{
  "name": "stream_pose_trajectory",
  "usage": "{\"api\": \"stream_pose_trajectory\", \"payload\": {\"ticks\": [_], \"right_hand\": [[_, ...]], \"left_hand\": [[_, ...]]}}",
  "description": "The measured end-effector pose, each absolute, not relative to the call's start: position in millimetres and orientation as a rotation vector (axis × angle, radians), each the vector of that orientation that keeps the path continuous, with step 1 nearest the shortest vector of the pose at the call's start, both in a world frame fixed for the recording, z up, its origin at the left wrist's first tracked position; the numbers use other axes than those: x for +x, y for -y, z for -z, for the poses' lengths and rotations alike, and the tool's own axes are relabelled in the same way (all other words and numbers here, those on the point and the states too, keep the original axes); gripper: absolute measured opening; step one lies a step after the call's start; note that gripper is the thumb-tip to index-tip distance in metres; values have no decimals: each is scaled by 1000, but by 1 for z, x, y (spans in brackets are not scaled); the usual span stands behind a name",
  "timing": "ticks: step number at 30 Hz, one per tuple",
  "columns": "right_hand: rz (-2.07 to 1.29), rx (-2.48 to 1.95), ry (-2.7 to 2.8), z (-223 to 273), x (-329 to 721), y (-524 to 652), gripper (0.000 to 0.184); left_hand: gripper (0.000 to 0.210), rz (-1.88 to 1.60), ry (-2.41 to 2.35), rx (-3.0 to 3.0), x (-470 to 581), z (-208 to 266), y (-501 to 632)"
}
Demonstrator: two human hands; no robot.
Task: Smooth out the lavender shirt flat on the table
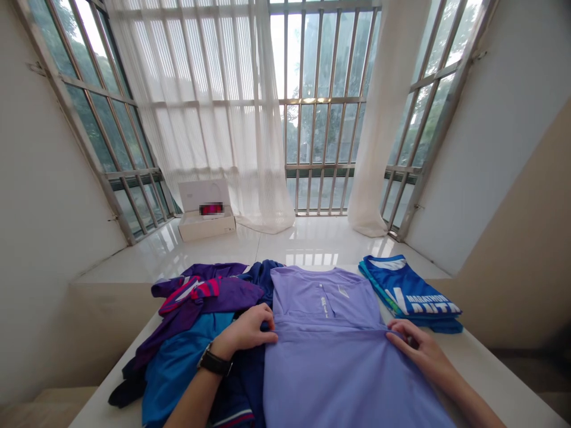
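Observation:
A lavender T-shirt [330,368] lies in front of me, its collar toward the window and a crosswise fold below the chest print. At the left end of that fold, my left hand [254,329], with a black watch on the wrist, pinches the cloth edge. My right hand [413,342] grips the fold's right end between thumb and fingers. Left of the shirt is a loose heap of clothes, with a purple garment [232,297] on top of a bright blue one [178,356]. On the right sits a folded blue marathon shirt [410,291], stacked on other folded cloth.
The clothes rest on a white table [504,380] against the window ledge [312,238]. An open white box [207,226] stands on the ledge at the left. Sheer curtains [214,119] hang before the barred window [325,89].

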State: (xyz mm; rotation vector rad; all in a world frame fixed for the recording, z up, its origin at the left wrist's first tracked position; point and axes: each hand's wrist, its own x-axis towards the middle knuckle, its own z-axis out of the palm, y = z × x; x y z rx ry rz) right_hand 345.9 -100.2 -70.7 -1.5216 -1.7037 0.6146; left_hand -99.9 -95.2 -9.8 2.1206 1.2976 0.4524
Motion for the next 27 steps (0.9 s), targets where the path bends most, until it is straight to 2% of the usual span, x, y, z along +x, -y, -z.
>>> {"api": "stream_pose_trajectory", "payload": {"ticks": [4, 14, 18, 20, 23, 25, 27], "right_hand": [[-563, -1601, 1616, 75, 346, 101, 45], [-312, -1699, 1790, 92, 353, 94, 47], [-81, -1657, 1781, 87, 352, 95, 56], [74, -1620, 1752, 77, 351, 106, 58], [183, -1493, 1876, 71, 351, 140, 43], [163, -1373, 2068, 82, 352, 170, 36], [150, -1262, 2219, 105, 353, 198, 45]], "left_hand": [[14, -651, -1311, 2116, -96, 14, 98], [11, -522, -1639, 2309, -83, 28, 104], [14, -601, -1658, 2349, -80, 21, 106], [21, -655, -1643, 2421, -76, 7, 114], [24, -731, -1554, 2539, -63, -9, 141], [22, -780, -1417, 2625, -52, 0, 166], [22, -856, -1196, 2863, -39, 28, 189]]}}
